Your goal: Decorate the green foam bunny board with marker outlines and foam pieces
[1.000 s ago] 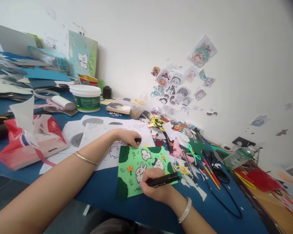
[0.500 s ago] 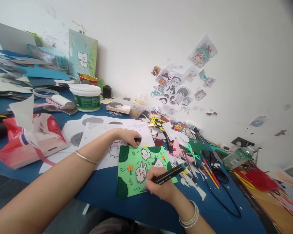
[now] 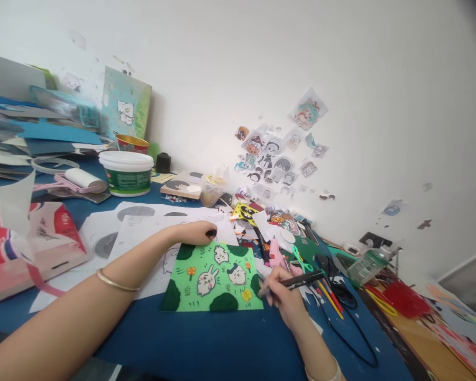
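A bright green sheet (image 3: 232,288) with white cartoon characters, small flowers and dark green patches lies on the blue table. At its top edge, my left hand (image 3: 194,233) is closed around a small black cap (image 3: 211,233); most of its fingers are hidden. My right hand (image 3: 283,296) grips a black marker (image 3: 304,279) at the sheet's right edge. The marker's tip end points left, towards the dark green patch there, but whether it touches the sheet I cannot tell.
White printed papers (image 3: 122,233) lie under my left arm. A tissue pack (image 3: 59,254) and a white-lidded tub (image 3: 127,177) stand left. Right of the sheet are a pink glue gun (image 3: 276,254), green scissors (image 3: 301,259), paper scraps, a black cable and a bottle (image 3: 367,267).
My right hand has moved with the marker from the sheet's lower edge to its right edge, uncovering a dark green patch and a yellow figure. The view has shifted too.
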`<state>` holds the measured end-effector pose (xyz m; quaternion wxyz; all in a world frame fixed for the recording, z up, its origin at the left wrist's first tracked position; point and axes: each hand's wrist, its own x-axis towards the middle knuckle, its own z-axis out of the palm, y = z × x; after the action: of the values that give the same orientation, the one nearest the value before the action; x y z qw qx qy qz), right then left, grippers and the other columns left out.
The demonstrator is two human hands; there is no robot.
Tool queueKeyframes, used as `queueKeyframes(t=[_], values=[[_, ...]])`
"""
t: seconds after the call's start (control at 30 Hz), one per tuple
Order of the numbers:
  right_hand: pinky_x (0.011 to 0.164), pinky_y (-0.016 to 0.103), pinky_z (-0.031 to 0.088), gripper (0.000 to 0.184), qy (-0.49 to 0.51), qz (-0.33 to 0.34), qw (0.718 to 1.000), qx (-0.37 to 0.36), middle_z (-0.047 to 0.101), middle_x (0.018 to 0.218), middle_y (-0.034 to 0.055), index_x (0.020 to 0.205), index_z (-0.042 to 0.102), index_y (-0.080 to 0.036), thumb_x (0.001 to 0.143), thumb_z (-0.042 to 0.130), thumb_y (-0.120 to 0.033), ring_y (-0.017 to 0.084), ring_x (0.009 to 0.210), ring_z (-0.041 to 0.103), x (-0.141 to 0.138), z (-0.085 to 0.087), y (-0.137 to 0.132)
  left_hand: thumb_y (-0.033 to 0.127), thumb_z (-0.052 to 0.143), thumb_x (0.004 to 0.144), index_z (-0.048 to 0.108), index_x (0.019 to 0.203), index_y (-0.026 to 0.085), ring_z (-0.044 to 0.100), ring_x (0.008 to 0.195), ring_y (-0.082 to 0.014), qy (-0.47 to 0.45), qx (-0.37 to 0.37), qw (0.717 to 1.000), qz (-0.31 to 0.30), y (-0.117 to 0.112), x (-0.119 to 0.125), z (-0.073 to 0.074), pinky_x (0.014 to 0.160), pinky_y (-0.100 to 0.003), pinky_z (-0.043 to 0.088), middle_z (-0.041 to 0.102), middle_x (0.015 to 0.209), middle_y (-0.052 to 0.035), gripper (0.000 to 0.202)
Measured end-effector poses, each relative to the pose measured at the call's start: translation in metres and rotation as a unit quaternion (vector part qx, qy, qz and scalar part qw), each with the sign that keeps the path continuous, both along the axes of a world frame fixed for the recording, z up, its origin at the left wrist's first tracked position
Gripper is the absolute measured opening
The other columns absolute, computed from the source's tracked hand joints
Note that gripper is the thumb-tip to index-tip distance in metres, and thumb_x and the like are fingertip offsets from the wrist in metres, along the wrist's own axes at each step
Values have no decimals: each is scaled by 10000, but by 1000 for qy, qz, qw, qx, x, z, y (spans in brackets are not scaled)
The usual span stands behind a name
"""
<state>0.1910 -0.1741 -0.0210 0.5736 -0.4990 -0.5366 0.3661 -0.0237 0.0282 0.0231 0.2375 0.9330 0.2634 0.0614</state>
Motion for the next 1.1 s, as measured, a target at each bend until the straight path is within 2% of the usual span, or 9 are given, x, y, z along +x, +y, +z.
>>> queueKeyframes(t=[0.17,0.3,0.47,0.57,0.73,0.93,1.1], values=[[405,210,288,223,-133,-20,990,-30,462,468,-54,543,401,-205,716,538,-240,79,387,394,-2,-18,-1,167,444,635,442,666,193,465,636,-163,18,20,1000,-14,-3,8,-8,534,-264,336,533,706,-14,41],[445,229,305,213,-237,-49,970,-2,418,447,-57,504,375,-212,684,487,-188,93,418,392,-7,-16,-3,178,440,643,449,672,197,480,641,-168,25,20,999,-15,-3,7,-7,548,-266,347,551,718,-14,35],[455,231,297,233,-295,-61,954,-4,390,448,-54,488,333,-215,680,463,-191,97,438,381,-12,-7,-5,202,443,663,453,676,200,475,634,-164,26,19,999,-22,2,6,-9,547,-268,339,551,712,-9,16],[454,227,294,240,-303,-52,952,-8,379,463,-51,482,315,-216,671,461,-198,96,449,373,-13,-4,-6,206,445,670,460,691,201,467,631,-162,28,12,999,-23,4,5,-11,547,-269,337,548,716,-8,26],[454,225,318,202,-239,-52,969,-37,371,450,-59,503,329,-221,668,445,-217,96,433,379,-12,-4,-7,201,439,673,429,678,202,437,613,-151,35,-2,999,-21,2,5,-8,525,-259,318,514,697,1,12],[463,224,283,221,-275,-67,959,-17,348,487,-57,511,314,-216,677,459,-204,96,469,359,-11,-5,-6,204,443,663,387,657,202,400,591,-140,43,-4,999,-14,-1,5,-5,509,-255,296,469,670,10,56],[451,219,286,210,-245,-66,967,-31,337,476,-63,507,313,-216,669,444,-190,92,455,362,-11,-6,-7,214,443,661,408,662,200,416,607,-148,49,0,999,-10,-2,6,-3,523,-258,304,487,680,4,38]])
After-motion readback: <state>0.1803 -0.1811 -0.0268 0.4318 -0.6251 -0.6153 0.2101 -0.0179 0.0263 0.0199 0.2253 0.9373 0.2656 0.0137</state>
